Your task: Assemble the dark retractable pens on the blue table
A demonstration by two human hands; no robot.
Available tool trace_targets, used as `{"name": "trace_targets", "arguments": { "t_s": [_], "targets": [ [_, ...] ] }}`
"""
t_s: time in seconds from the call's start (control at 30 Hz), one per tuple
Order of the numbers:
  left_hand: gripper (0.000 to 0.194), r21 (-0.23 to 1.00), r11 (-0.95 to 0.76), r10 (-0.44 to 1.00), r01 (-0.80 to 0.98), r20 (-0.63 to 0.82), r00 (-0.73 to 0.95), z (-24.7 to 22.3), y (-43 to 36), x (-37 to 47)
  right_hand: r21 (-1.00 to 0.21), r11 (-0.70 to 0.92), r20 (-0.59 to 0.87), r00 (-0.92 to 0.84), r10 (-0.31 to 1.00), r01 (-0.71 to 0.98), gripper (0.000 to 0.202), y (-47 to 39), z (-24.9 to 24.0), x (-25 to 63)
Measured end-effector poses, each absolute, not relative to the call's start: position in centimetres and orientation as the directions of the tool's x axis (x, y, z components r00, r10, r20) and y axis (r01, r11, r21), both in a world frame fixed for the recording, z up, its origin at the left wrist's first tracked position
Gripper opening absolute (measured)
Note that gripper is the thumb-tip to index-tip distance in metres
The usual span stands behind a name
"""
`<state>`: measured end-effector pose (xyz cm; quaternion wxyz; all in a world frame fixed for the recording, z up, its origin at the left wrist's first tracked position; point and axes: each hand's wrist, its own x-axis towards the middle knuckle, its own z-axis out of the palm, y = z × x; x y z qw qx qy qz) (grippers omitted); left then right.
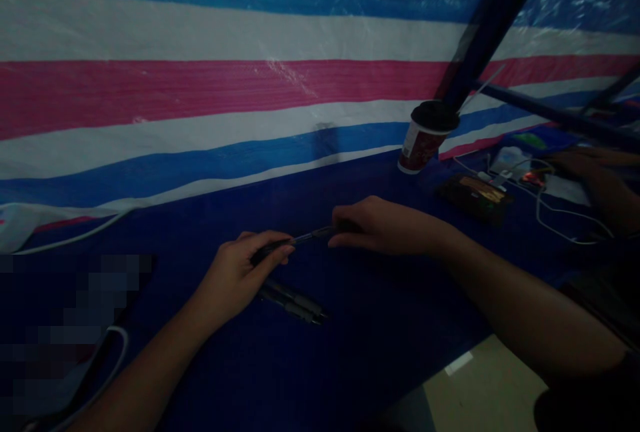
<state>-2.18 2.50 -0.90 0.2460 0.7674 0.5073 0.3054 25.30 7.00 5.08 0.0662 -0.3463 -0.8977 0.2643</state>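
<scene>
A slim dark pen (304,237) spans the gap between my two hands, just above the dark blue tabletop. My left hand (234,275) pinches its left end between thumb and fingers. The fingers of my right hand (380,224) are closed around its right end, which looks black and is mostly hidden. A thinner, shinier stretch shows in the middle; whether the pen is in two parts I cannot tell. Below my left hand, two more dark pens (295,302) lie side by side on the table, tips toward the lower right.
A lidded red paper cup (427,140) stands by the striped sheet (215,89) and blue metal post (493,32). Right of it lie a dark packet (475,197) and white cables (540,211), near another person's hand (575,164). A blurred-out flat device (85,325) lies left.
</scene>
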Motion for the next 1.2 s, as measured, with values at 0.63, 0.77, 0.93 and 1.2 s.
{"name": "trace_targets", "arguments": {
  "t_s": [0.63,0.77,0.93,1.2],
  "targets": [
    [0.016,0.419,-0.753,0.658,0.507,0.489,0.573,-0.1,1.0,-0.7,-0.918,0.132,-0.295,-0.865,0.405,0.375,0.040,6.8,3.6,24.9],
    [0.033,0.485,-0.681,0.732,0.549,0.478,0.486,-0.5,0.3,0.1,-0.931,0.186,-0.205,-0.871,0.446,0.314,0.043,6.0,2.6,24.0],
    [0.052,0.509,-0.586,0.795,0.631,0.512,0.326,-1.0,0.3,0.0,-0.954,0.125,-0.175,-0.845,0.505,0.273,0.070,5.6,2.1,23.5],
    [0.033,0.417,-0.365,0.900,0.833,0.388,0.200,0.8,0.7,-0.8,-0.925,0.177,-0.129,-0.718,0.684,0.335,0.081,5.4,2.5,23.4]
  ]
}}
